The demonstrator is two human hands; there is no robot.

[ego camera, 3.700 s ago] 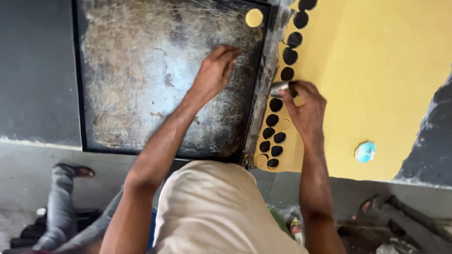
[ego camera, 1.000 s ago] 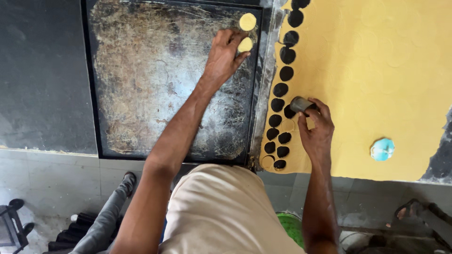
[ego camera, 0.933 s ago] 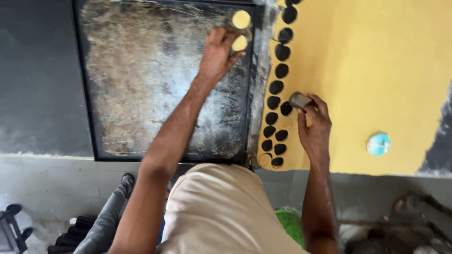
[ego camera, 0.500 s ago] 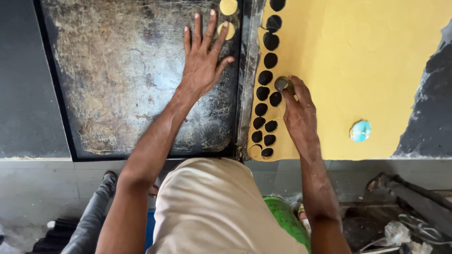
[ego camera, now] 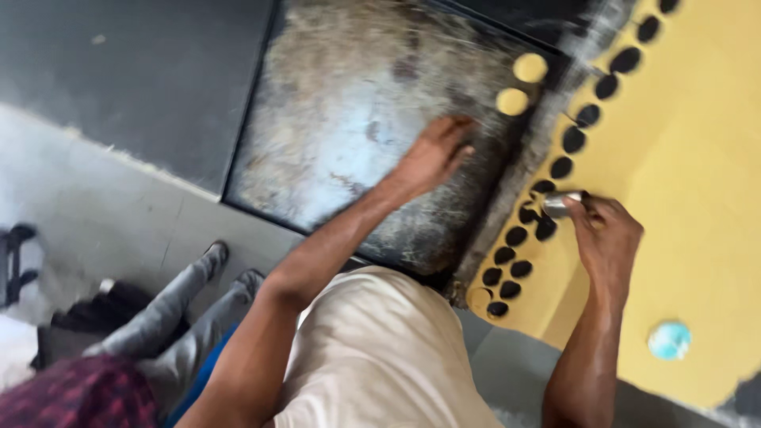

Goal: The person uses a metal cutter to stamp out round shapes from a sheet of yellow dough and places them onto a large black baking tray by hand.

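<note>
A sheet of yellow dough (ego camera: 682,174) lies spread on the right, with a row of round holes cut along its left edge. My right hand (ego camera: 606,238) grips a small round metal cutter (ego camera: 561,204) at that edge. Left of the dough sits a dark, worn baking tray (ego camera: 349,135). Two yellow dough discs (ego camera: 521,84) lie near the tray's far right corner. My left hand (ego camera: 434,154) hovers over the tray just below the discs, fingers curled, holding nothing that I can see.
A small light-blue round lid (ego camera: 670,339) lies on the dough near its front edge. Another person's grey trouser legs and shoes (ego camera: 186,297) are at the lower left on the grey floor. A dark surface (ego camera: 143,71) flanks the tray's left side.
My left hand set a second disc on the tray, spread flat, then drew back toward me. My right hand stays at the dough edge with the cutter. The view has tilted.
</note>
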